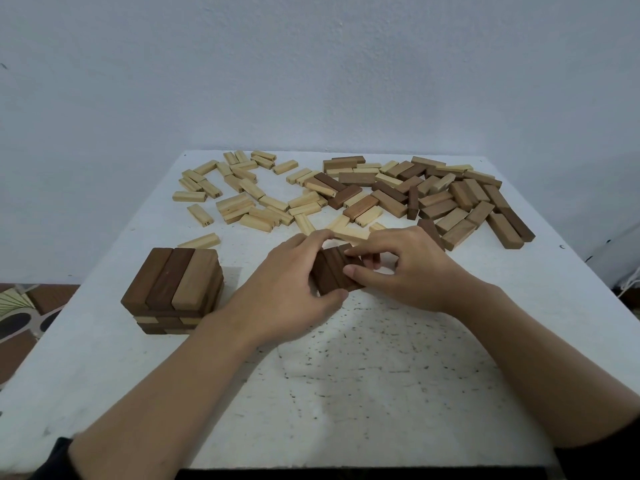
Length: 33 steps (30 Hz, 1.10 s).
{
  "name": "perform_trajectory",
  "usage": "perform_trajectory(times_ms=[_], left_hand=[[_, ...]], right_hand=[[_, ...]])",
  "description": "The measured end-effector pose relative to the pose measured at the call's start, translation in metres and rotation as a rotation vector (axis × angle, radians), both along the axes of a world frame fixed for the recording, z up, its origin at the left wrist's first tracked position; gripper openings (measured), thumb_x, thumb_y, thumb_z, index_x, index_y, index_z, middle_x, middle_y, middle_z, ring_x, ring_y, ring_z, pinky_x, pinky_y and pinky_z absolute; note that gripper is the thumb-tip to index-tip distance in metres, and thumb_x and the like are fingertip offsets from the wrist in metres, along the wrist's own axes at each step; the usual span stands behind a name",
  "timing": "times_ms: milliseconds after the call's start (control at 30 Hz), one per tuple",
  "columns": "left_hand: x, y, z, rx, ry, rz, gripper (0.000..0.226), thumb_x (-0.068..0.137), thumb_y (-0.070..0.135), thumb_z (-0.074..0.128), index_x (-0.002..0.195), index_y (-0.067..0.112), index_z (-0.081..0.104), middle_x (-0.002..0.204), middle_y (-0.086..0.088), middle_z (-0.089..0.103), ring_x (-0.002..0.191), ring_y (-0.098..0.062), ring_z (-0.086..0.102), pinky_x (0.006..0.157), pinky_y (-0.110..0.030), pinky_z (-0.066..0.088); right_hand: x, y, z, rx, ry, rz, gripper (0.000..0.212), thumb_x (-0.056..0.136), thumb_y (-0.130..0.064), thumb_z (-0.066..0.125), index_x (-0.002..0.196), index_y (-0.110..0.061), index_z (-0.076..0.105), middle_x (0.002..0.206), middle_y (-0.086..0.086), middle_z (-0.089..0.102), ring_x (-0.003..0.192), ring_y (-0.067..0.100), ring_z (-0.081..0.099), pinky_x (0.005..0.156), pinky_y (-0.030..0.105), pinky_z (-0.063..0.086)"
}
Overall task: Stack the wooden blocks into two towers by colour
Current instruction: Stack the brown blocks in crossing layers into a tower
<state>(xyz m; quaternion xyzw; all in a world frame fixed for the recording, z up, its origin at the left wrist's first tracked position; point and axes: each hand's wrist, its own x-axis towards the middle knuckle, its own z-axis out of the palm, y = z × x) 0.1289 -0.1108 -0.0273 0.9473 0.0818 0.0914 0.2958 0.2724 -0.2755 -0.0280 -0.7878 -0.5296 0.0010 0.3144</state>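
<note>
A low tower of brown blocks [175,289] stands at the table's left, several layers high, three blocks across its top. At the table's middle, both hands hold a set of dark brown blocks [334,271] lying side by side. My left hand [287,289] grips them from the left, thumb at the near edge. My right hand [405,268] pinches them from the right with thumb and fingers. Loose pale blocks [242,192] lie scattered at the far left, and loose brown blocks [450,199] lie at the far right.
The white table [363,375] is speckled, with bare surface between the hands and the near edge. A pale block [200,241] lies alone just behind the tower. A blue wall rises behind the table. Patterned floor shows at the left.
</note>
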Motion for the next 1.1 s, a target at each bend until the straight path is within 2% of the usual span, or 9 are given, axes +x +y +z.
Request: perform_trajectory(times_ms=[67, 167, 333, 467, 667, 800, 867, 1000, 1100], left_hand=[[0.0, 0.0, 0.0, -0.01, -0.001, -0.001, 0.071, 0.088, 0.046, 0.072, 0.148, 0.039, 0.035, 0.129, 0.011, 0.05, 0.11, -0.008, 0.049, 0.081, -0.017, 0.037], [-0.001, 0.002, 0.001, -0.023, 0.001, 0.002, 0.068, 0.089, 0.047, 0.072, 0.146, 0.04, 0.036, 0.13, 0.013, 0.05, 0.109, -0.007, 0.048, 0.079, -0.011, 0.035], [-0.001, 0.003, 0.001, -0.014, -0.021, 0.002, 0.069, 0.087, 0.053, 0.074, 0.144, 0.041, 0.037, 0.127, 0.014, 0.052, 0.106, -0.005, 0.049, 0.079, -0.011, 0.036], [-0.003, 0.001, 0.002, -0.033, -0.056, 0.028, 0.073, 0.082, 0.057, 0.077, 0.143, 0.039, 0.042, 0.12, 0.015, 0.054, 0.1, -0.004, 0.051, 0.076, -0.01, 0.036], [-0.001, 0.002, 0.003, -0.051, -0.095, 0.085, 0.085, 0.069, 0.06, 0.085, 0.14, 0.033, 0.046, 0.111, 0.01, 0.062, 0.091, 0.0, 0.058, 0.071, -0.01, 0.042], [-0.003, 0.005, 0.007, -0.078, -0.071, 0.104, 0.099, 0.059, 0.061, 0.091, 0.143, 0.033, 0.047, 0.112, 0.013, 0.063, 0.093, 0.0, 0.06, 0.072, -0.009, 0.043], [-0.004, 0.006, 0.009, -0.105, -0.058, 0.113, 0.104, 0.055, 0.059, 0.094, 0.144, 0.035, 0.046, 0.109, 0.015, 0.062, 0.089, -0.002, 0.062, 0.073, -0.015, 0.05], [-0.006, 0.008, 0.011, -0.127, -0.047, 0.098, 0.105, 0.055, 0.054, 0.095, 0.145, 0.036, 0.046, 0.109, 0.015, 0.061, 0.083, -0.005, 0.063, 0.075, -0.024, 0.056], [-0.006, 0.009, 0.011, -0.159, -0.044, 0.084, 0.107, 0.055, 0.05, 0.097, 0.147, 0.035, 0.046, 0.111, 0.015, 0.061, 0.084, -0.006, 0.065, 0.073, -0.023, 0.056]], right_hand=[[0.001, 0.0, 0.0, -0.001, -0.009, -0.002, 0.027, 0.088, -0.039, 0.074, 0.106, -0.02, 0.08, 0.076, -0.015, 0.067, 0.076, 0.006, 0.063, 0.072, 0.02, 0.046], [0.0, 0.0, 0.001, -0.009, -0.023, -0.012, 0.024, 0.088, -0.033, 0.076, 0.108, -0.022, 0.08, 0.076, -0.016, 0.067, 0.077, 0.006, 0.063, 0.072, 0.022, 0.048], [-0.003, 0.0, 0.003, -0.027, -0.004, 0.015, 0.027, 0.087, -0.034, 0.074, 0.112, -0.024, 0.076, 0.079, -0.009, 0.064, 0.078, 0.011, 0.06, 0.071, 0.029, 0.048], [-0.004, 0.001, 0.003, -0.049, 0.0, -0.023, 0.035, 0.087, -0.045, 0.073, 0.117, -0.026, 0.075, 0.088, -0.008, 0.061, 0.085, 0.008, 0.058, 0.075, 0.031, 0.049], [-0.012, 0.005, 0.005, -0.077, 0.009, -0.071, 0.059, 0.076, -0.075, 0.054, 0.113, -0.034, 0.073, 0.091, -0.01, 0.062, 0.087, 0.007, 0.058, 0.076, 0.032, 0.052], [-0.017, 0.008, 0.006, -0.09, -0.035, -0.113, 0.062, 0.071, -0.08, 0.054, 0.111, -0.036, 0.074, 0.089, -0.01, 0.062, 0.084, 0.006, 0.059, 0.073, 0.033, 0.053], [-0.02, 0.009, 0.006, -0.106, -0.071, -0.131, 0.064, 0.069, -0.082, 0.054, 0.108, -0.035, 0.074, 0.087, -0.013, 0.059, 0.082, 0.005, 0.058, 0.071, 0.03, 0.052], [-0.024, 0.013, 0.005, -0.119, -0.172, -0.169, 0.065, 0.068, -0.085, 0.054, 0.091, -0.026, 0.07, 0.076, -0.01, 0.054, 0.07, 0.01, 0.054, 0.063, 0.032, 0.048], [-0.025, 0.014, 0.006, -0.129, -0.193, -0.193, 0.064, 0.066, -0.085, 0.058, 0.087, -0.025, 0.066, 0.074, -0.008, 0.052, 0.069, 0.012, 0.053, 0.062, 0.032, 0.046]])
